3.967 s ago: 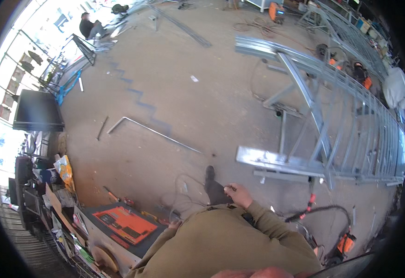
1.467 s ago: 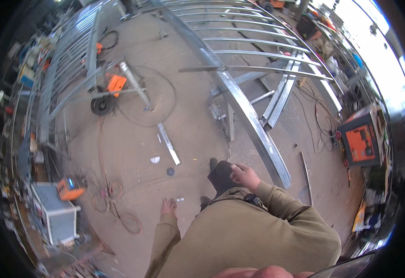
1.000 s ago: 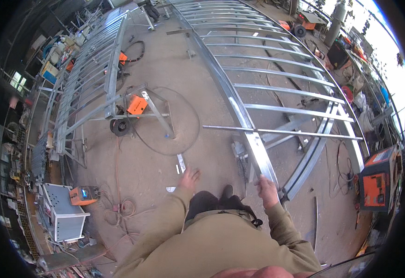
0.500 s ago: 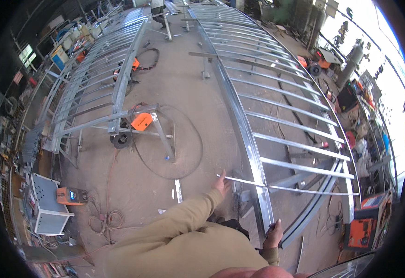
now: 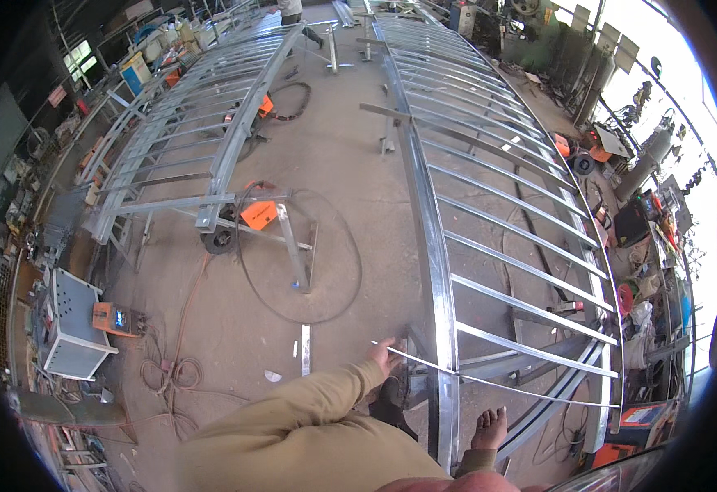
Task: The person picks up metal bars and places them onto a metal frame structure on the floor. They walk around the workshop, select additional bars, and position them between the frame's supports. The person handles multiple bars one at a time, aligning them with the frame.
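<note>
My left hand (image 5: 385, 354) is closed on the near end of a long thin pale strip (image 5: 498, 381). The strip crosses over a shiny metal beam (image 5: 439, 312) and runs toward the right side rail of a ladder-like metal frame. Just right of the beam's near end is my right hand (image 5: 490, 428), its fingers raised and apart with nothing in them. Several slim crossbars (image 5: 531, 305) join the beam to the far-right rail (image 5: 598, 410), farther from me than the strip.
A second slatted metal frame (image 5: 235, 156) stands at left, with an orange machine (image 5: 258, 215) by its near end. A cable loop (image 5: 358, 279) lies on the floor. Welding gear lines the right side. A grey cabinet (image 5: 75, 324) stands at left; another person (image 5: 290, 10) is far off.
My right hand has come off the beam's near end and lifted its fingers. My left hand, still on the strip, is lower in view as the whole view has shifted.
</note>
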The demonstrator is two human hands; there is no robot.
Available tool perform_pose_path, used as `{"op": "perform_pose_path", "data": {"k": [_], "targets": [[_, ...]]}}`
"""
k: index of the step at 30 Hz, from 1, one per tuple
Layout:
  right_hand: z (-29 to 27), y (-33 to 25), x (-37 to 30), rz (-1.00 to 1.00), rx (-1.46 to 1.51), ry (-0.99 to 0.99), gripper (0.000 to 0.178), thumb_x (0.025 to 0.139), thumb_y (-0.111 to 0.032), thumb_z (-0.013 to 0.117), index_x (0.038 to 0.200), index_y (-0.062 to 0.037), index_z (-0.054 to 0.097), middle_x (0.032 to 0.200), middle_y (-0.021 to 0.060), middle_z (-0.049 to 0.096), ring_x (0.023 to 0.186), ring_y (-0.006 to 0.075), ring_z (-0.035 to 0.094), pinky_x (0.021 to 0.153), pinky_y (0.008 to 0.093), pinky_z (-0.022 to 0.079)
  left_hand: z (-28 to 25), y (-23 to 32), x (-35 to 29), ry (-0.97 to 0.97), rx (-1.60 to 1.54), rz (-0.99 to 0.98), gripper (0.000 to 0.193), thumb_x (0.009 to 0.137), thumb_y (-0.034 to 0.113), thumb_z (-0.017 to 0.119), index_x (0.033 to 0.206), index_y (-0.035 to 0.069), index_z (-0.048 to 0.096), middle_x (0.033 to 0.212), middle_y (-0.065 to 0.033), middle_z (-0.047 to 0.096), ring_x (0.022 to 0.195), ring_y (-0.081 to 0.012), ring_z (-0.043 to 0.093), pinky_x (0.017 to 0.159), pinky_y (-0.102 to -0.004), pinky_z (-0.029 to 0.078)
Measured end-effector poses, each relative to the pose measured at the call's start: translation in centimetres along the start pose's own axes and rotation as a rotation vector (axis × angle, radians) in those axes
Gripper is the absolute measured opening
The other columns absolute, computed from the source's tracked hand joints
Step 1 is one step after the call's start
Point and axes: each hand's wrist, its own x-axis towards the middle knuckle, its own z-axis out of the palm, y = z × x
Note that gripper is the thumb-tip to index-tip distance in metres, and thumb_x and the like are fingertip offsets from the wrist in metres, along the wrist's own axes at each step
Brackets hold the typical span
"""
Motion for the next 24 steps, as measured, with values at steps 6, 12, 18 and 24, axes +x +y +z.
{"op": "perform_pose_path", "data": {"k": [6, 12, 18, 24], "targets": [[1.8, -0.9, 4.5, 0.094, 0.064, 0.031, 0.064, 0.098, -0.045, 0.061, 0.146, -0.0062, 0.042, 0.118, 0.0095, 0.052, 0.098, 0.0199, 0.052, 0.088, 0.0336, 0.047, 0.2, -0.1, 0.7, 0.072, -0.038, 0.047, 0.01, 0.095, 0.009, 0.056, 0.096, 0.0, 0.054, 0.088, -0.015, 0.064, 0.086, -0.0315, 0.068, 0.087, -0.0487, 0.06], [1.7, -0.7, 7.1, 0.11, 0.021, -0.082, 0.052, 0.099, -0.046, 0.059, 0.134, -0.0086, 0.052, 0.109, 0.0056, 0.055, 0.093, 0.0169, 0.053, 0.085, 0.0305, 0.047, 0.2, -0.1, 1.5, 0.129, -0.089, 0.02, 0.009, 0.097, 0.008, 0.052, 0.094, 0.0, 0.054, 0.088, -0.0139, 0.062, 0.085, -0.0309, 0.067, 0.084, -0.049, 0.06], [1.6, -0.4, 9.0, 0.124, -0.053, -0.043, 0.044, 0.098, -0.048, 0.06, 0.121, -0.0106, 0.056, 0.1, 0.0044, 0.056, 0.082, 0.0152, 0.054, 0.071, 0.0301, 0.048, 0.9, -0.3, 1.0, 0.201, 0.122, 0.101, 0.012, 0.097, 0.013, 0.056, 0.087, 0.006, 0.055, 0.078, -0.0075, 0.06, 0.073, -0.0247, 0.066, 0.069, -0.0433, 0.06], [1.9, -0.4, 8.9, 0.101, -0.076, -0.069, 0.047, 0.098, -0.051, 0.059, 0.124, -0.012, 0.054, 0.099, 0.0063, 0.058, 0.071, 0.0165, 0.055, 0.055, 0.0252, 0.044, 1.0, -0.7, 2.0, 0.281, 0.245, 0.12, 0.014, 0.096, 0.017, 0.059, 0.086, 0.008, 0.056, 0.074, -0.0049, 0.059, 0.068, -0.0219, 0.065, 0.059, -0.0411, 0.058]]}}
